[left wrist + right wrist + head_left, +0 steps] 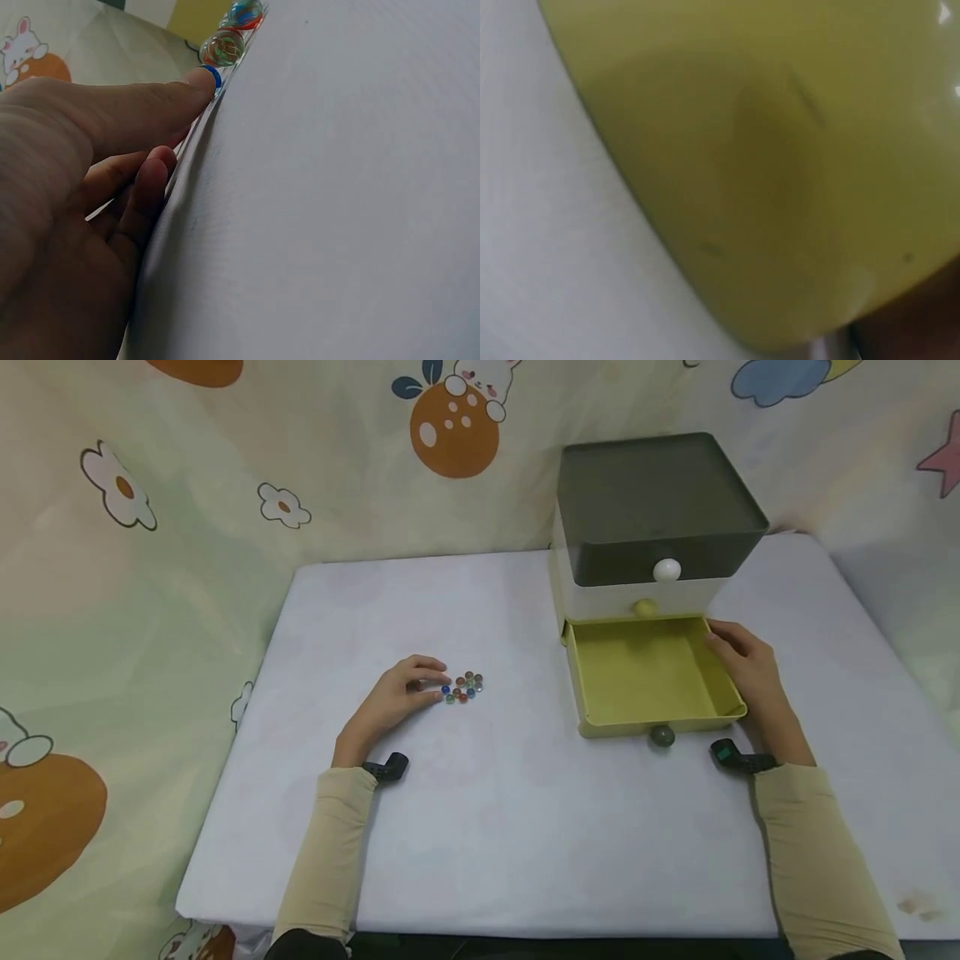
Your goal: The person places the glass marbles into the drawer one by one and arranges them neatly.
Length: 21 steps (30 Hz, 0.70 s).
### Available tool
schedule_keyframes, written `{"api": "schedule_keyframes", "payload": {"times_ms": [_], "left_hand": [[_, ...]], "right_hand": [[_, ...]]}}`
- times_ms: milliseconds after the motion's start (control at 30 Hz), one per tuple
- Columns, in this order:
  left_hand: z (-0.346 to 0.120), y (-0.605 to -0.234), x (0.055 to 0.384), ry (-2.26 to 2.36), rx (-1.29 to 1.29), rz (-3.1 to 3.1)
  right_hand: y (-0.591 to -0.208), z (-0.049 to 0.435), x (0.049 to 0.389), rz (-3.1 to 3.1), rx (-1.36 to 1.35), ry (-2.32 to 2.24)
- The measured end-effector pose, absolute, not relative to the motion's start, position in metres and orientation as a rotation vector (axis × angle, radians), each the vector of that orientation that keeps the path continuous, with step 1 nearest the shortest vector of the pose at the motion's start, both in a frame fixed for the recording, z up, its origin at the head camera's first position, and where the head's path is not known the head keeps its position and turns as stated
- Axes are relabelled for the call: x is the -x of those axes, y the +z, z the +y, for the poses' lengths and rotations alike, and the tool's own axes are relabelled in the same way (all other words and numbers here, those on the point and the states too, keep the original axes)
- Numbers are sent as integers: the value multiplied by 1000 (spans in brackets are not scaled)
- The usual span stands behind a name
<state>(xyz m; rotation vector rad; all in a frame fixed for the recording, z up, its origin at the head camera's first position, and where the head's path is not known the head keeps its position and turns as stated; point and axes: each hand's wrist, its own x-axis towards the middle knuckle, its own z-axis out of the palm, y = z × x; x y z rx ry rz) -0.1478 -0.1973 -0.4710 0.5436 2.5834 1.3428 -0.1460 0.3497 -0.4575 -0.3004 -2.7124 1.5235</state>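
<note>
Several glass marbles (469,683) lie in a small cluster on the white-covered table. At its left edge my left hand (390,697) pinches a blue marble (446,690) between thumb and forefinger. In the left wrist view, the thumb tip partly covers this blue marble (213,75), and a swirled clear marble (223,48) sits just beyond it. My right hand (750,672) grips the right wall of a pulled-out yellow-green drawer (637,677), thumb over the rim. The right wrist view is mostly filled by the drawer's side (765,165); little of the hand shows there.
A drawer cabinet (660,493) with a dark grey-green top stands at the back right, above the drawer. Its upper drawer has a white knob (667,570); a dark green knob (662,736) projects from the pulled-out drawer's front. Patterned cloth (187,460) hangs behind the table (480,827).
</note>
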Motion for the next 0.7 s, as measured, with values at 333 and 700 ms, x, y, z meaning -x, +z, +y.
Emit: {"api": "schedule_keyframes", "payload": {"times_ms": [333,700], "left_hand": [[-193,-470,147,1297,-551,2634],[-193,-472,148,1307,-526,2693]], "right_hand": [[-459,350,140,-2702,337,1526],[-458,350,146,-2723,320,1516]]}}
